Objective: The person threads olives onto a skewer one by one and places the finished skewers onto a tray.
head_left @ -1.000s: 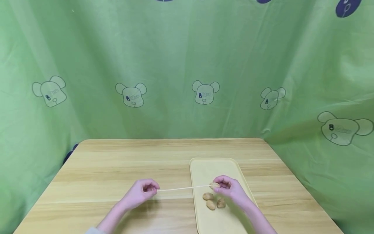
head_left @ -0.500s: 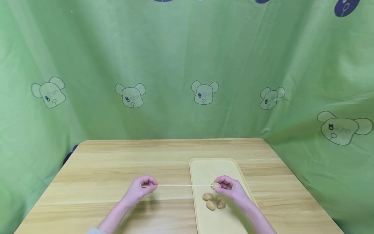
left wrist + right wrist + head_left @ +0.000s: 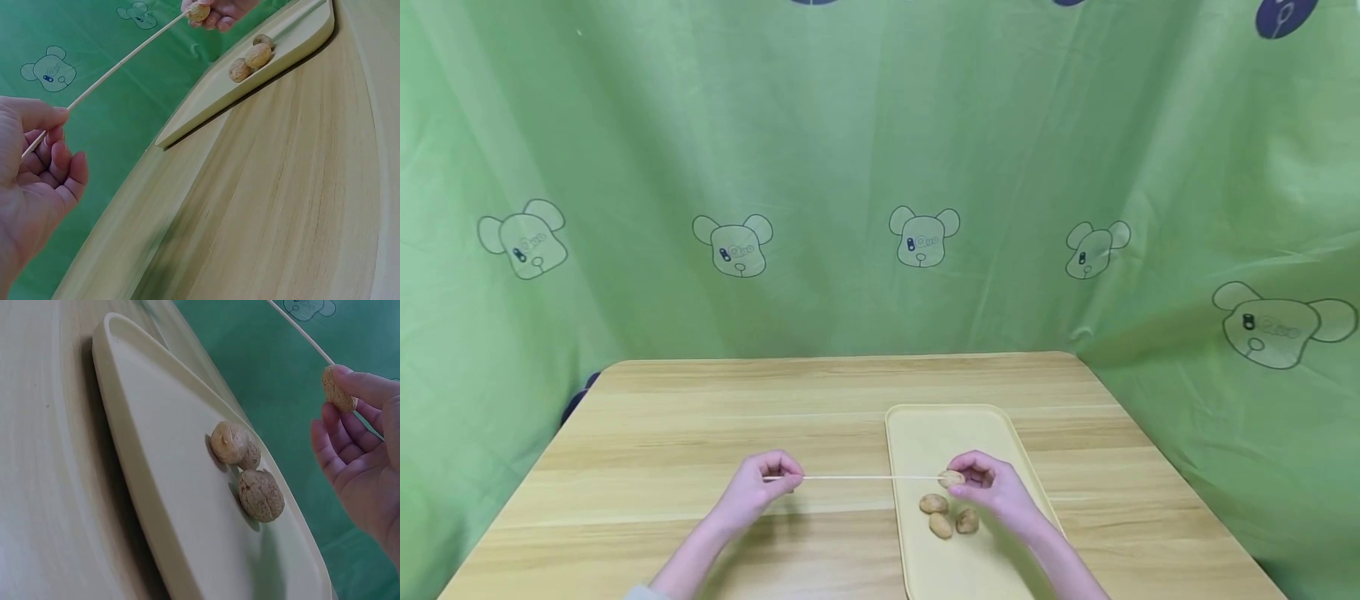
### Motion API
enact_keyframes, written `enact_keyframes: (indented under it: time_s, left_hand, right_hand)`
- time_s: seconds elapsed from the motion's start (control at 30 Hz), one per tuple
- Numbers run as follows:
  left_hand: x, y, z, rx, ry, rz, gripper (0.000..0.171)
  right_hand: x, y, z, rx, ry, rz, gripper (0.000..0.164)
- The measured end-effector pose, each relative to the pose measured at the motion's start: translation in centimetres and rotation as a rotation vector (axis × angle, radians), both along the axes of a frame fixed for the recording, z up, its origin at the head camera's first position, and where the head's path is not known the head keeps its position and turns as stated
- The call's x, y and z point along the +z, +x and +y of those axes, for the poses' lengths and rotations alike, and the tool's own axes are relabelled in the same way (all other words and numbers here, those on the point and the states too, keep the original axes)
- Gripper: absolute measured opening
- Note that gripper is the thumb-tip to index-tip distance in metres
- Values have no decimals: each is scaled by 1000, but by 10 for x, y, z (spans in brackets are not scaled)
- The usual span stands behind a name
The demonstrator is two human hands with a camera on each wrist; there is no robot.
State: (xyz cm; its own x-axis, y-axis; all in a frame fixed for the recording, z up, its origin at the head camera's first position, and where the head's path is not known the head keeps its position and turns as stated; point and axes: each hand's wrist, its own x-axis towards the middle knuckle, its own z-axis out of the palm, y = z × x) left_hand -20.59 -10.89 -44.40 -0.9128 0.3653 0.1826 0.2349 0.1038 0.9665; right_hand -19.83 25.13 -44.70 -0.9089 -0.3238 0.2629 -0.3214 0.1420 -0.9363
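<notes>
The left hand pinches a wooden skewer crossing above the left edge of the tray. The right hand, well apart, pinches a small potato over the tray, at the skewer's tip; penetration cannot be determined. Three loose potatoes lie on the tray.

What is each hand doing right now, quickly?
Left hand: closed, pinching a thin stick.
Right hand: closed, holding a small potato-like lump at the stick's other end.

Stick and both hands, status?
Left hand pinches stick. Right hand grips brown lump at stick's end. Three more lumps on tray. No obstruction visible.
</notes>
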Motion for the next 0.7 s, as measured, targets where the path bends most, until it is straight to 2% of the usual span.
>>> enact_keyframes:
  time_s: [0.3, 0.7]
  left_hand:
    - [-1, 0, 3, 17, -6, 13, 14]
    - [-1, 0, 8, 25, 20, -11, 15]
  right_hand:
    - [5, 1, -7, 0, -13, 59, 30]
    - [7, -2, -9, -25, -31, 68, 31]
